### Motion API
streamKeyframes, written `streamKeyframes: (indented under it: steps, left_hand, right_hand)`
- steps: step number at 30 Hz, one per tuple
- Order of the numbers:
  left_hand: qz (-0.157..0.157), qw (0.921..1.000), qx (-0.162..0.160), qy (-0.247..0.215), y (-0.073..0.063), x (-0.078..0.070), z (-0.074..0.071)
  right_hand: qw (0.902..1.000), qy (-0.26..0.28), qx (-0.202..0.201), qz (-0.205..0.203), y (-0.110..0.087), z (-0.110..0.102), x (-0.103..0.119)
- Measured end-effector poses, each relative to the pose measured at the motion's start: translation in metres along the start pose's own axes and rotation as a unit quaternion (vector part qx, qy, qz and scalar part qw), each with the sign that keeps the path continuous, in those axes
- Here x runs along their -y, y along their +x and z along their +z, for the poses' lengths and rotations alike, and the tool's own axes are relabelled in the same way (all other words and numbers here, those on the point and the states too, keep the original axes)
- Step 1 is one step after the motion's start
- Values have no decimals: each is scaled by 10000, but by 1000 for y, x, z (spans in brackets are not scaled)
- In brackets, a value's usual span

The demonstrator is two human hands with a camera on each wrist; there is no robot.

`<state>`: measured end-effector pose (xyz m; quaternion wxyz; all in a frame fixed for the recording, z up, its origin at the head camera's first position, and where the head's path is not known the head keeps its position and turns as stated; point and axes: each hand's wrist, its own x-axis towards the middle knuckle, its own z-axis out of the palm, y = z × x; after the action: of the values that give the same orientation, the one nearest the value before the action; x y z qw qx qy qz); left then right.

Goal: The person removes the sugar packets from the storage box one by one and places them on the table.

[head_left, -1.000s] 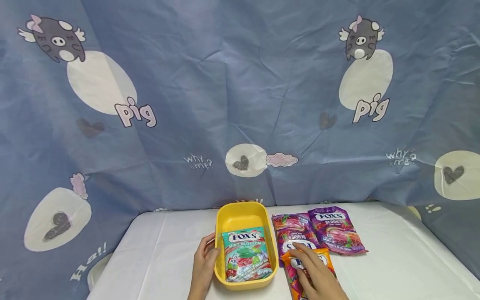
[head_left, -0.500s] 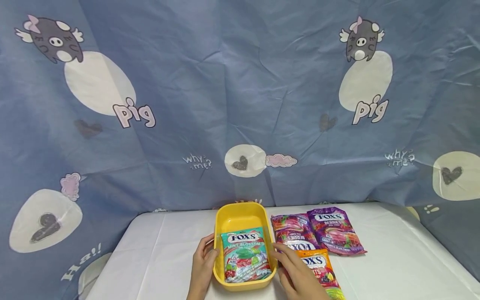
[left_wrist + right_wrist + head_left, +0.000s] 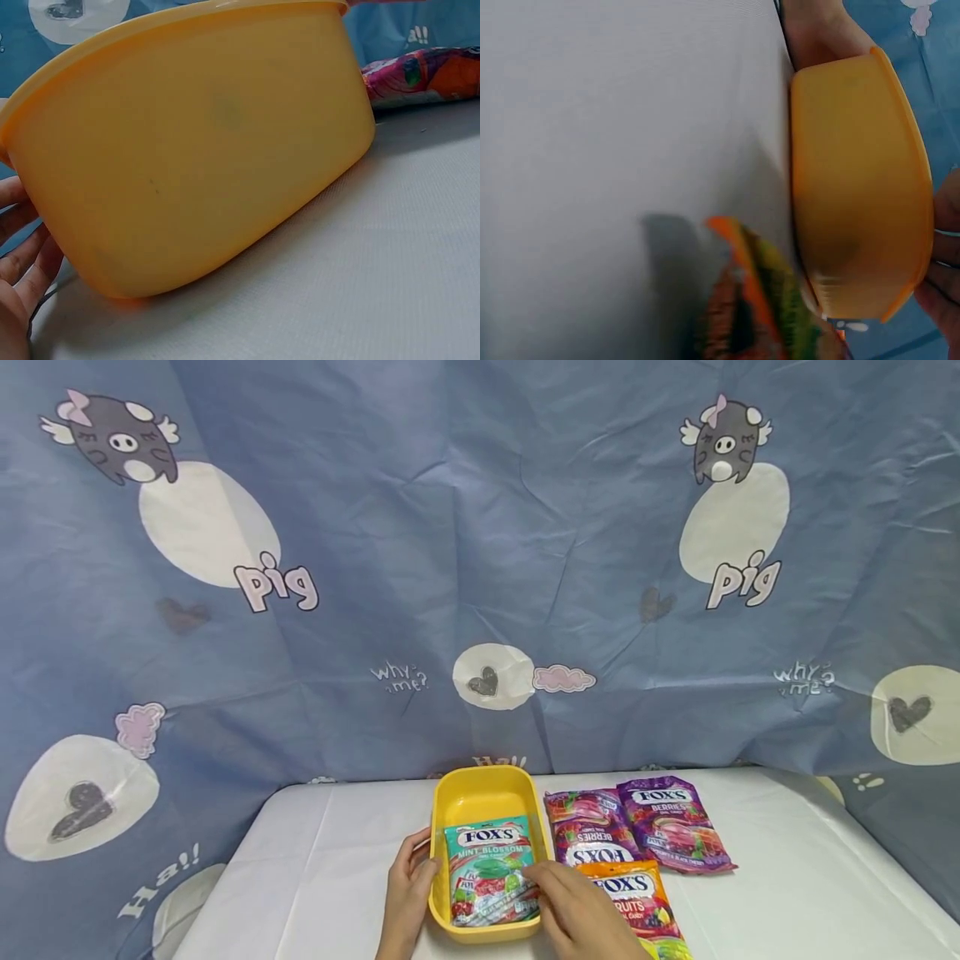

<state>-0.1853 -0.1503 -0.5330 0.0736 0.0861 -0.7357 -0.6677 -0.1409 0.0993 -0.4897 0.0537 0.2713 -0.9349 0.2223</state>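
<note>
A yellow plastic tub [image 3: 487, 783] stands on the table with a green Fox's Mint Blossom candy bag [image 3: 489, 868] lying inside it. My left hand [image 3: 407, 889] rests against the tub's left side, with the thumb by the rim; the left wrist view shows its fingers [image 3: 19, 266] touching the outer wall. Reaching over the right rim, my right hand [image 3: 581, 906] has its fingertips at the right edge of the green bag. Below that hand's wrist lies an orange Fox's Fruits candy bag [image 3: 637, 893], partly covered by it.
Two purple Fox's Berries candy bags, one upside down [image 3: 588, 827] and one upright [image 3: 675, 827], lie right of the tub. A white cloth [image 3: 315, 877] covers the table. Behind it hangs a blue printed curtain [image 3: 360, 527].
My right hand has left the orange bag, moved left to the tub's right rim, then reached over it to the green bag. The left hand has stayed at the tub.
</note>
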Motion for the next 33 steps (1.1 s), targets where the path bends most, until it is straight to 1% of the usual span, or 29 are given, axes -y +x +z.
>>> streamKeyframes:
  steps: [6, 13, 17, 23, 25, 29, 31, 33]
  left_hand:
    - [9, 10000, 9, 20, 0, 0, 2]
    - [-3, 10000, 3, 14, 0, -1, 1]
    - [-3, 10000, 36, 11, 0, -1, 1]
    - [-1, 10000, 26, 48, 0, -2, -3]
    - [-10, 10000, 18, 50, -1, -3, -4]
    - [-30, 10000, 16, 59, -1, -2, -2]
    - [-20, 10000, 20, 75, -1, -2, -1]
    - [5, 10000, 7, 84, -1, -2, -1]
  right_hand:
    - [9999, -80, -72, -60, 2, -2, 0]
    - [9986, -272, -369, -269, 5, -2, 1]
    - [9979, -449, -368, -280, 9, -3, 2]
    - [9989, -450, 60, -145, 18, -8, 11]
    - [9989, -303, 344, -125, 21, -9, 13]
    - [9954, 91, 919, -255, 25, -9, 17]
    - [9936, 287, 1067, -244, 27, -9, 20]
    - [9920, 571, 1125, -84, 29, -9, 23]
